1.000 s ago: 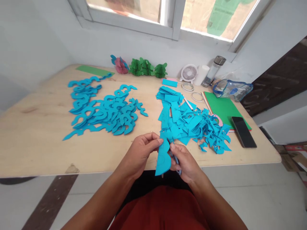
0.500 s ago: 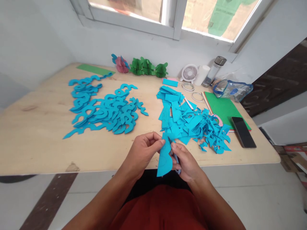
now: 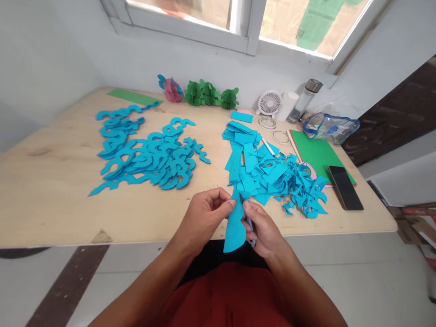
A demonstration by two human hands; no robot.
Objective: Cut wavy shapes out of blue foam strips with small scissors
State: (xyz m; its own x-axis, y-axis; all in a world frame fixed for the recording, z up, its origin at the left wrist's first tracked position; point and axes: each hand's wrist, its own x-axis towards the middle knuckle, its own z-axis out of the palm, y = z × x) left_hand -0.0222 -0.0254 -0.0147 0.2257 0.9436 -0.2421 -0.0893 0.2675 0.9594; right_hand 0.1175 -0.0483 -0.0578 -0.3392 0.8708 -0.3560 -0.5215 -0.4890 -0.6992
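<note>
My left hand pinches the top of a long curved piece of blue paper above the table's front edge. The paper hangs down between my hands, with faint pencil lines on it. My right hand is shut on a blue-handled pair of scissors, with its fingers hiding most of the handles. The scissor tip sits at the paper's edge near my left thumb. A heap of blue paper offcuts lies just beyond my hands.
The plywood table holds a heap of curved blue cutouts at left. At right lie a green sheet, a phone, a white marker, and tape rolls. A clear pouch, a small fan, and paper decorations stand behind.
The blue paper has turned more upright, with its lower end swung to the right. My left hand has shifted slightly right, and the scissors now sit at the paper's edge.
</note>
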